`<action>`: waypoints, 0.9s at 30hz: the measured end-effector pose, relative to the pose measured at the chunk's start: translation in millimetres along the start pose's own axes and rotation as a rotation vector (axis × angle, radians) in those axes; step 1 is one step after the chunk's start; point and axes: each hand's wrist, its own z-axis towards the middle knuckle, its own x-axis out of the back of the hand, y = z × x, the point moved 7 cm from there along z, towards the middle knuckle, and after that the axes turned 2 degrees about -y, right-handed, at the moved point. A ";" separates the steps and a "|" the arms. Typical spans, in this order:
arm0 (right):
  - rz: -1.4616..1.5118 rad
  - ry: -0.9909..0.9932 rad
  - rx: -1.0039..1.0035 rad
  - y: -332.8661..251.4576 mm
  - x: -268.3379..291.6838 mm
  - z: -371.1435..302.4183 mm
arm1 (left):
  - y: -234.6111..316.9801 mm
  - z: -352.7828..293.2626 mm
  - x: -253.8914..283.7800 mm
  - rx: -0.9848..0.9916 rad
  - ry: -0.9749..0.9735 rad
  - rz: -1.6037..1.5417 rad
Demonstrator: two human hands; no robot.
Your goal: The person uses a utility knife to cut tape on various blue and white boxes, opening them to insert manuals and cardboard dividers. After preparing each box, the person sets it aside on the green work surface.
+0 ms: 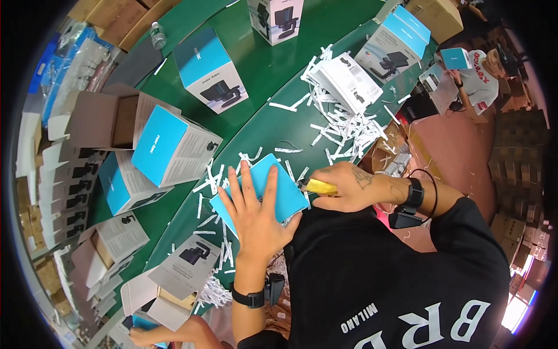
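My left hand [254, 218] lies flat with spread fingers on a bright blue rectangular piece, perhaps a flat stack or box [287, 187], pressing it to the green table. In my right hand [347, 183] is a yellow utility knife [321, 187], gripped with its dark tip at the right edge of the blue piece. How far the blade is out is too small to tell. Narrow white paper strips [222, 232] are scattered around the blue piece. Both wrists wear black bands with small devices.
More paper strips [354, 135] surround a stack of white booklets [347, 83]. Blue-and-white product boxes [210, 70] stand across the green table [256, 125]. At lower left, another person's hand [168, 333] is beside an open box [152, 294]. A co-worker [483, 78] at upper right holds a blue box.
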 end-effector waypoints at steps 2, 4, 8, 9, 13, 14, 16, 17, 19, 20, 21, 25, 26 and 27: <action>0.054 -0.017 -0.080 0.8 -4.1 8.4 | -5.0 -0.6 -6.5 -0.007 0.007 0.009; 0.069 -0.018 -0.060 5.7 -6.7 12.1 | -9.1 -1.6 -6.6 -0.003 0.018 0.017; 0.223 -0.091 -0.202 14.9 -16.2 14.8 | -7.3 -3.6 -6.5 -0.004 0.019 0.002; 0.340 -0.165 -0.370 21.1 -24.4 12.2 | -6.9 -5.2 -3.7 -0.010 0.029 -0.015; 0.576 -0.184 -0.584 22.4 -41.4 12.1 | 3.4 -11.4 10.5 -0.030 0.080 -0.003; 0.638 -0.159 -0.607 22.6 -43.2 11.9 | 8.6 -14.5 13.7 -0.029 0.107 0.042; 0.679 -0.081 -0.607 23.7 -37.2 12.6 | 9.2 -32.1 9.9 -0.022 0.147 0.086; 0.727 -0.004 -0.607 25.9 -32.4 13.9 | 7.1 -56.7 7.1 -0.057 0.330 0.162; 0.773 0.063 -0.606 26.6 -28.9 18.7 | 3.3 -89.0 -5.8 -0.082 0.514 0.239; 0.731 0.073 -0.617 25.1 -26.5 16.8 | 7.3 -97.0 -16.6 -0.060 0.472 0.242; 0.690 0.082 -0.628 23.8 -23.9 14.7 | 9.0 -103.5 -25.1 -0.038 0.429 0.244; 0.318 0.043 -0.369 18.2 -20.9 6.6 | -1.4 -83.2 -1.7 0.077 0.434 0.122; 0.160 0.022 -0.231 12.1 -20.1 6.5 | 1.8 -71.9 10.9 0.084 0.437 0.121; 0.157 0.017 -0.230 13.8 -19.6 4.8 | 4.7 -53.5 22.4 0.122 0.315 0.134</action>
